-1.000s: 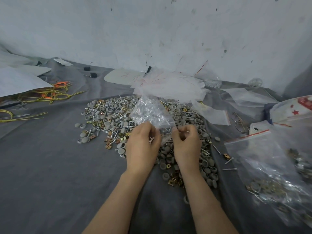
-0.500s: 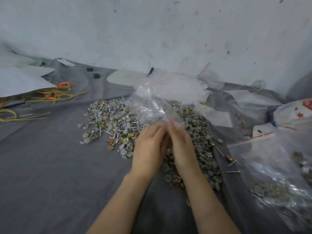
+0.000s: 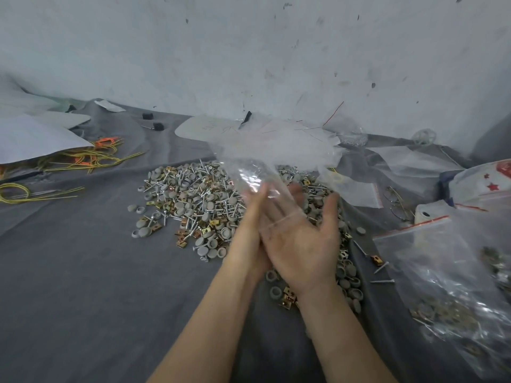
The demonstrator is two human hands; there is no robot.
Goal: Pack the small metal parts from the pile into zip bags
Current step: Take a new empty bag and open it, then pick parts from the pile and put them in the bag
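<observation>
Pressing an empty clear zip bag (image 3: 255, 175) between our two flat hands, we hold it just above the near right part of the pile (image 3: 193, 200). Our left hand (image 3: 249, 217) stands edge-on, its fingers straight against one face of the bag. Our right hand (image 3: 301, 244) is turned palm up and spread, fingers straight, with the bag's lower end draped across them. Neither hand curls round the plastic, so nothing is pinched and the bag is only sandwiched. We see nothing inside it, and we cannot tell whether its mouth has parted.

The pile lies in the middle of the grey cloth (image 3: 83, 272): a broad heap of silver screws, round grey caps and brass clips, with a few strays off its right side. It looks large, so we reckon most of the packing lies ahead.

Toward the cloth's right edge lies a partly filled zip bag (image 3: 442, 286) with a red strip, holding the same mix, so some packing seems done. Along the far edge, by the wall (image 3: 249, 51), a loose stack of empty bags (image 3: 290, 139) waits. Near the left edge lie yellow wires (image 3: 91, 158) and white paper sheets (image 3: 33, 136).

We judge the step in hand to be working this bag open before any parts go in.
</observation>
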